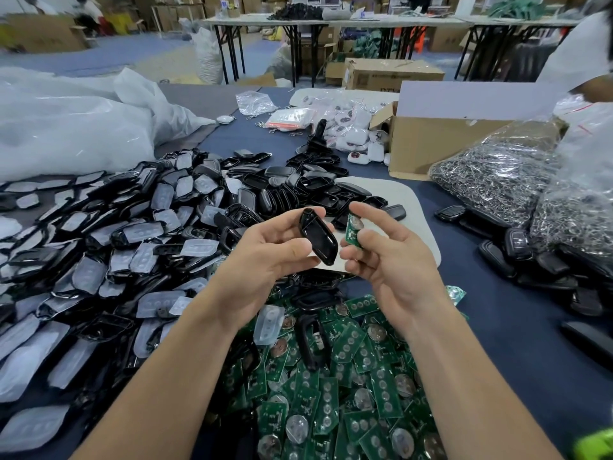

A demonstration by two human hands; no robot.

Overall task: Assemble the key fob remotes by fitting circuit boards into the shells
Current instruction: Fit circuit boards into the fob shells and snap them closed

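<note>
My left hand (pixel 265 254) grips a glossy black key fob shell (pixel 317 236), held above the table at centre. Just to its right, my right hand (pixel 388 257) pinches a small green circuit board (pixel 352 231) with a coin cell on it. The board is close to the shell but apart from it. Below my forearms lies a heap of green circuit boards (pixel 331 386). A large pile of black shells with translucent button pads (pixel 116 240) covers the left of the table.
More black shell halves (pixel 298 187) are heaped behind my hands on a white mat (pixel 421 227). Bags of metal key rings (pixel 504 174) and finished black fobs (pixel 530 257) sit right. A cardboard box (pixel 441 141) stands behind. A large plastic bag (pixel 73 127) lies far left.
</note>
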